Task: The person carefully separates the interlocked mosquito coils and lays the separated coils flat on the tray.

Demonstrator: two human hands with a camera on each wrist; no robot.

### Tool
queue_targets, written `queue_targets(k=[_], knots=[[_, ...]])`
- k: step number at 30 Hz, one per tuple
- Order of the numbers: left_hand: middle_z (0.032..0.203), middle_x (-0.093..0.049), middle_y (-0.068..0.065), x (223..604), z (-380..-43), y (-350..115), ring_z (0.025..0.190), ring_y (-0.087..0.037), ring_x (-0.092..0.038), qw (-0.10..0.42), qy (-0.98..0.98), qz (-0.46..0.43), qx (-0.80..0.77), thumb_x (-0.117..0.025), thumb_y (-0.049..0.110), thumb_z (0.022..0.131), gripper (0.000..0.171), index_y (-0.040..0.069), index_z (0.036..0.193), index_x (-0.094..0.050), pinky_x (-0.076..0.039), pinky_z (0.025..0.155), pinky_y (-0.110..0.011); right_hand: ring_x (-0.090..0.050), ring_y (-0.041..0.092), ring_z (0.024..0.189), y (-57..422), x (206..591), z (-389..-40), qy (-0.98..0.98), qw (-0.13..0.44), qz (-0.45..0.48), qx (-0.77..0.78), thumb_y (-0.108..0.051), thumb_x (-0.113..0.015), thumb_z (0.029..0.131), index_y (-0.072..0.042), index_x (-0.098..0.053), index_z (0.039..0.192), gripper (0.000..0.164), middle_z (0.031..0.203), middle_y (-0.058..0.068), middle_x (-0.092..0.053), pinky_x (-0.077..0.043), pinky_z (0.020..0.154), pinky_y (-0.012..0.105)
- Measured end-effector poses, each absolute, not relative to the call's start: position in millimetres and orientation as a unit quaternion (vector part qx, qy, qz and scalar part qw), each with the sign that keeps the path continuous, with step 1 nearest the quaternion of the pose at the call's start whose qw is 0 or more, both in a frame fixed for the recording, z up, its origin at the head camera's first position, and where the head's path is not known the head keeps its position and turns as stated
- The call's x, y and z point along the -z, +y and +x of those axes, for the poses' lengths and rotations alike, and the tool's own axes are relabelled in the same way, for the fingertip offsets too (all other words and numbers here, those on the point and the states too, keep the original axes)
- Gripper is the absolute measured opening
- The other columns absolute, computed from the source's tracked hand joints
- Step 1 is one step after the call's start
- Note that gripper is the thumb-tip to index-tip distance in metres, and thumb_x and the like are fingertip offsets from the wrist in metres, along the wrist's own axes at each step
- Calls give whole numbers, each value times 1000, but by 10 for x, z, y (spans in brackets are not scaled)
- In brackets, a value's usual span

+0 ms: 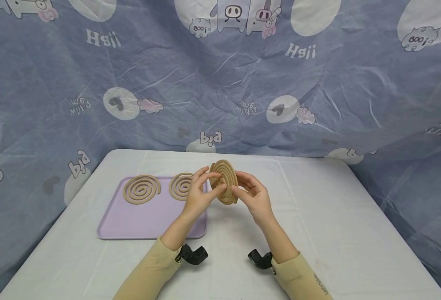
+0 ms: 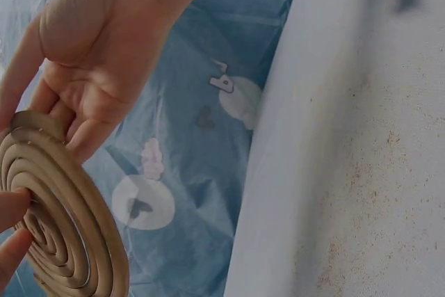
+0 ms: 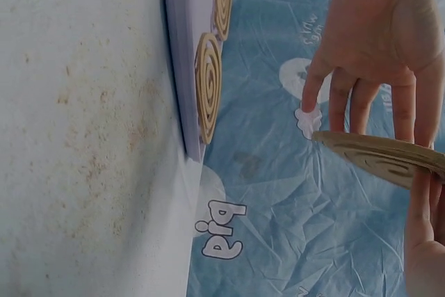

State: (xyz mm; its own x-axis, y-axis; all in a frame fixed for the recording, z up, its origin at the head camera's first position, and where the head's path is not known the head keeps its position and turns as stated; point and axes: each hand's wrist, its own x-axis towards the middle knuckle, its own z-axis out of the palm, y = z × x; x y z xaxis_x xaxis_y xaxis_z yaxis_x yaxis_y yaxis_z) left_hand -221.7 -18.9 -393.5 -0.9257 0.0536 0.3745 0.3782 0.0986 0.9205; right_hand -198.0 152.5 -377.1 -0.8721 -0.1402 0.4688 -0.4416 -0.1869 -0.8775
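A tan mosquito coil (image 1: 226, 166), its rings close together, is held tilted on edge above the table between both hands. My left hand (image 1: 198, 196) pinches it, thumb and forefinger at the face near the centre. My right hand (image 1: 257, 200) grips the right rim, thumb in front and the other fingers partly hidden behind. In the left wrist view, the fingertips (image 2: 10, 248) of my left hand meet the spiral's middle, with my right hand at the far rim. The right wrist view shows the coil (image 3: 361, 149) nearly edge-on between the hands.
A lilac tray (image 1: 138, 221) lies left of the hands on the white table (image 1: 318, 216). One loose coil (image 1: 141, 189) rests at its back left, and another coil (image 1: 179, 186) at its back right, partly behind my left hand. A patterned blue curtain (image 1: 213, 83) hangs behind.
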Motion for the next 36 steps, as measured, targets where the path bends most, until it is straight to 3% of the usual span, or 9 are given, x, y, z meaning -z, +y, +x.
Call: queue_targets(k=[4,7,10,14,17,22,28,33,36], knots=[[124,-53,-12,3931,-2216,-176,114,-24,-48,115,-712,-171,671,-73,16,83,31,7,111,-68,-34,101,-45,-52,20,114,1501,3787,-1969,-633,105,243,-727,3,-58,90,10,-45,131,44,128,21,-50,-48,93,30],[115,-61,-16,3922,-2217,-160,97,-22,-60,76,-675,-193,708,-67,10,87,29,0,114,-65,-46,91,-38,-51,19,117,1495,3790,-1966,-627,102,251,-731,0,-53,94,11,-39,135,45,134,27,-44,-45,96,34],[116,-62,-17,3911,-2194,-131,90,-17,-63,34,-644,-202,737,-63,8,90,30,-3,118,-62,-53,80,-34,-53,20,116,1499,3790,-1971,-619,110,255,-735,2,-53,93,13,-39,134,45,134,28,-44,-45,96,36],[122,-59,-13,3893,-2131,-88,92,-13,-63,19,-646,-204,735,-63,9,90,34,0,124,-60,-54,79,-32,-55,20,113,1519,3789,-1989,-623,133,234,-734,9,-60,86,11,-45,131,48,128,17,-54,-47,93,35],[124,-57,-9,3878,-2092,-71,94,-18,-62,26,-657,-207,724,-64,10,90,37,5,126,-60,-54,79,-32,-57,19,110,1542,3793,-2007,-626,136,213,-738,12,-62,83,9,-48,129,49,123,8,-58,-48,91,33],[123,-59,-11,3812,-2045,-69,98,-23,-60,30,-654,-206,727,-63,7,90,35,3,125,-60,-53,80,-30,-60,18,104,1569,3804,-2024,-628,126,195,-742,10,-65,82,10,-50,127,47,119,7,-62,-50,89,32],[118,-60,-21,3637,-1932,-71,93,-11,-61,24,-627,-217,748,-57,0,92,32,-9,122,-56,-53,84,-34,-61,19,103,1562,3807,-2027,-635,127,177,-741,7,-69,81,12,-55,119,41,107,3,-66,-51,87,33],[109,-64,-18,3744,-2006,-47,91,-10,-63,42,-623,-206,754,-59,4,92,26,-7,116,-61,-53,84,-33,-59,20,105,1557,3822,-2033,-664,116,162,-721,-4,-70,83,6,-63,111,31,106,5,-66,-49,90,33],[113,-63,-18,3846,-2077,-34,95,-15,-63,44,-606,-205,767,-57,5,93,26,-8,115,-62,-52,86,-35,-57,21,109,1558,3841,-2041,-682,112,171,-703,-10,-68,87,2,-65,112,28,110,8,-64,-47,94,34]])
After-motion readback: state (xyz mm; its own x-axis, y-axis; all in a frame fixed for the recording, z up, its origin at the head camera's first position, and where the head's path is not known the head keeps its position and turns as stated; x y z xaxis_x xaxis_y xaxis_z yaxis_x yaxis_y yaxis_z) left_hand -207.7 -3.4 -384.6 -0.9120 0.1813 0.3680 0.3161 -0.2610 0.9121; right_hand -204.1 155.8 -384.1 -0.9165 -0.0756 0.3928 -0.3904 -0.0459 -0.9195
